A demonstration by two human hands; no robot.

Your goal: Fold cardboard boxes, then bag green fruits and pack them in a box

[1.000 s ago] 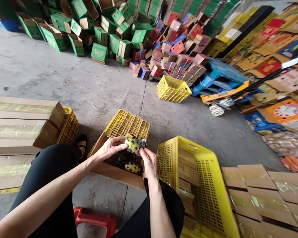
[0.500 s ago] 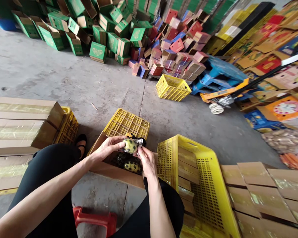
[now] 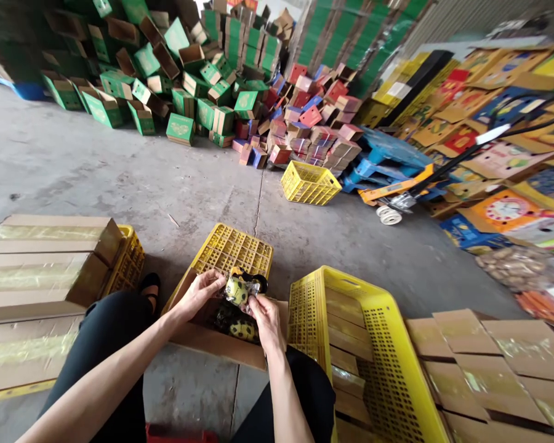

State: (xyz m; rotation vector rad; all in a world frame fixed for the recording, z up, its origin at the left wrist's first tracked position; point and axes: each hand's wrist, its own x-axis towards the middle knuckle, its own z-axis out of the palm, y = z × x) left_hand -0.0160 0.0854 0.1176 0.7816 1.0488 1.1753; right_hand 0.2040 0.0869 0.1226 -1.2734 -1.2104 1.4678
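A pale yellow item with black spots (image 3: 236, 291), wrapped in clear plastic, is held up between my two hands. Black and orange parts show along its upper edge; its exact kind I cannot make out. My left hand (image 3: 199, 294) pinches the wrapper at the left side. At the lower right corner, the fingers of my right hand (image 3: 265, 317) are closed on the plastic. Below them, an open cardboard box (image 3: 216, 351) contains another spotted yellow item (image 3: 244, 331) and dark wrapped pieces, partly hidden by my hands.
The box leans by a yellow crate (image 3: 231, 246). To the right, a larger yellow crate (image 3: 388, 344) holds small cartons, with more taped cartons (image 3: 484, 363) beyond. Taped boxes (image 3: 41, 264) stand at left. Farther off are another yellow crate (image 3: 310, 184) and a pallet jack (image 3: 397, 187).
The view has tilted up. The wrapped item has turned a little, and my left fingers have shifted from its face to the wrapper's left edge.
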